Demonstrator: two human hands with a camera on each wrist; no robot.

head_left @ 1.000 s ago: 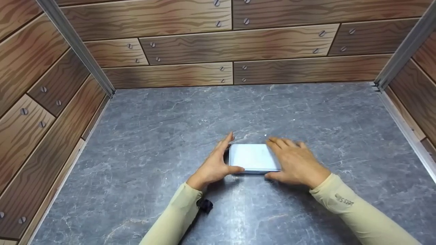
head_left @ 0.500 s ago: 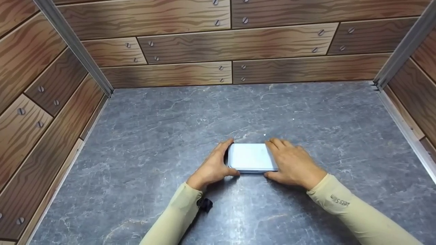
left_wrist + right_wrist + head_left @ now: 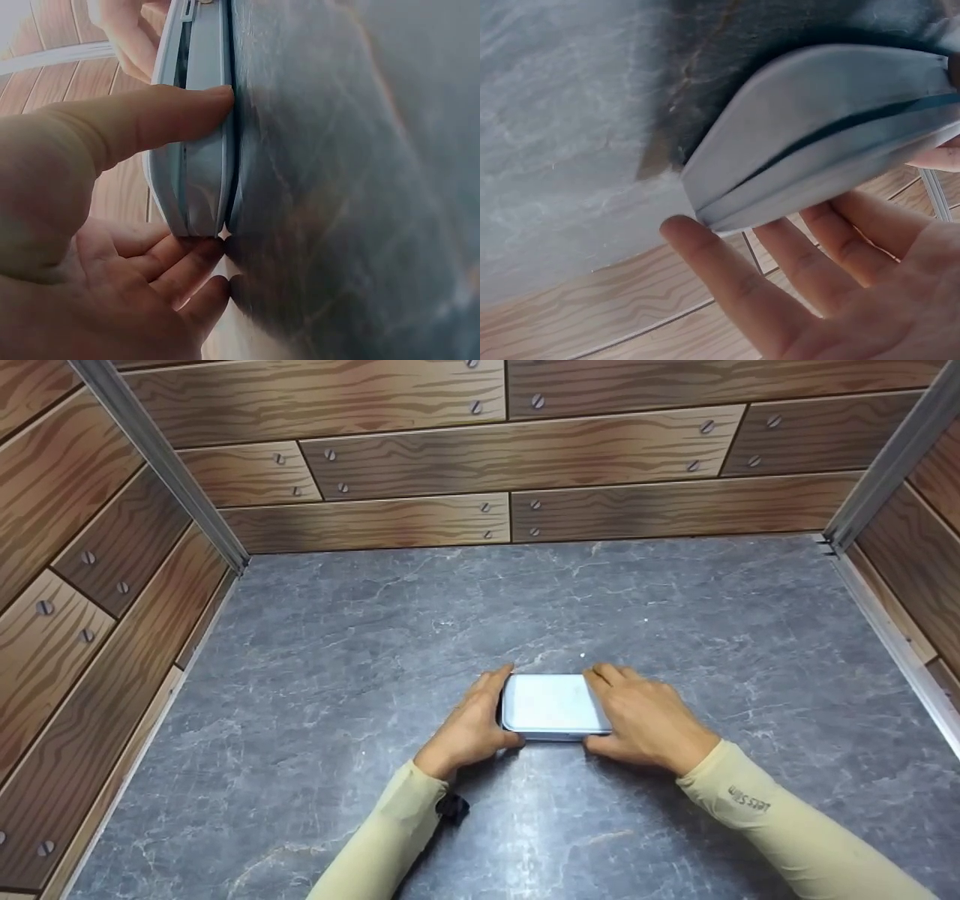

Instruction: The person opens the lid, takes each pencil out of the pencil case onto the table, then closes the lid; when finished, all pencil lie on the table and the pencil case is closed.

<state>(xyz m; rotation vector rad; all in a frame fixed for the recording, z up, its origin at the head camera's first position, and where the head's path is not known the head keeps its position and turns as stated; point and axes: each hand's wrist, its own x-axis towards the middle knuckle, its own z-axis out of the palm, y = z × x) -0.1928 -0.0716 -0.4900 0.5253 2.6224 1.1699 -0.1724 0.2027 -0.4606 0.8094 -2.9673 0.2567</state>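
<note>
Head view: bright, mostly crisp. Glare streak on desk, near side, between left hand and right hand; case top nearly blown out. Soft shadows below both. Wrist views hazier, softer; left wrist's far corner past the thumb washed white.

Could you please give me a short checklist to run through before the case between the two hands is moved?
1. Left hand on the case: ok, it holds the left end.
2. Right hand on the case: ok, it holds the right end.
3. Case broad side up: ok, its pale top faces upward.
4. Underside resting fully on the table: cannot tell, it is in shadow.
5. Seam fully closed: cannot tell, a dark line shows along the side.
6. Contents secure: cannot tell, the inside is hidden.
</note>
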